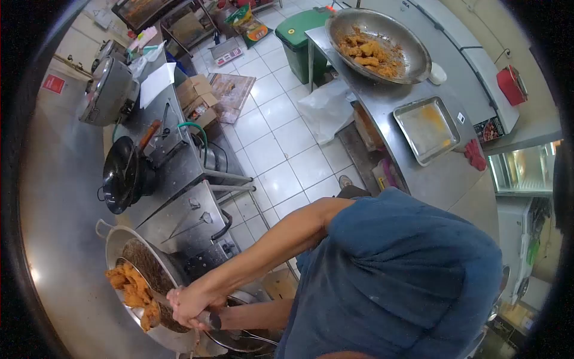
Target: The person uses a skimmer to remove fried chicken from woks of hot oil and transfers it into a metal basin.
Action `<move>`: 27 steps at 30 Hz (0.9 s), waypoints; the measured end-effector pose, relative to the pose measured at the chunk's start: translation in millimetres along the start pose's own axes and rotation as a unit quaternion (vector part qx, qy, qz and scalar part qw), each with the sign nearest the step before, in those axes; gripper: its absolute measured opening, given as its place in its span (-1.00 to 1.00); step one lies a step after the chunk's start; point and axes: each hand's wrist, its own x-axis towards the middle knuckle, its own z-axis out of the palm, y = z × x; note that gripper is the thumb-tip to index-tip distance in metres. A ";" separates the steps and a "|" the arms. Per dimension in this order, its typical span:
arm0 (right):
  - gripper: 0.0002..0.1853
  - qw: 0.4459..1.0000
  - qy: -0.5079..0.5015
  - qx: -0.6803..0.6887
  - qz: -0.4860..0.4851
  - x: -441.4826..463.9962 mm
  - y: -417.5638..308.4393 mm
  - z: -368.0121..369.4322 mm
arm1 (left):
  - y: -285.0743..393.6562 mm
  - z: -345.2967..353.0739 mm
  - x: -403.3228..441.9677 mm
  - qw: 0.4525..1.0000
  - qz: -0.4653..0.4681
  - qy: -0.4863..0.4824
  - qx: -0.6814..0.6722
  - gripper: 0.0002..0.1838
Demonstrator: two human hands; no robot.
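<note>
Blue shirt (382,263) fills near foreground, person leaning over the cooking side. Right hand (192,304) closed around handle of strainer (159,298); left forearm (257,315) reaches in alongside, its hand mostly hidden, so grip can't be told. Strainer holds browned, crumb-coated pieces (134,290) over large pot (170,340), above dark, bubbly-looking liquid (143,257). Across the aisle, wide metal bowl (418,51) on steel counter (382,110) has similar pieces (371,54) plus loose crumbs. Looks partway along: one lot already in bowl, strainer lot out of the liquid but not in bowl. Any left in pot: can't tell. Shallow tray (418,134) by bowl shows only orange residue
</note>
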 end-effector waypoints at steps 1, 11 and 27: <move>-0.80 0.997 0.027 -0.017 0.072 -11.1 -17.4 -1.1 | -1.7 15.0 -7.9 1.000 -0.003 -0.006 -0.001 -0.55; -0.72 0.856 -0.117 -0.172 0.473 -16.2 -470.6 -17.6 | -37.8 232.0 -173.1 0.983 -0.102 -0.132 -0.082 -0.52; -0.30 0.799 0.438 -0.357 0.204 -210.4 -788.1 -10.2 | -120.7 529.8 -396.5 0.632 -0.478 -0.558 -0.247 -0.54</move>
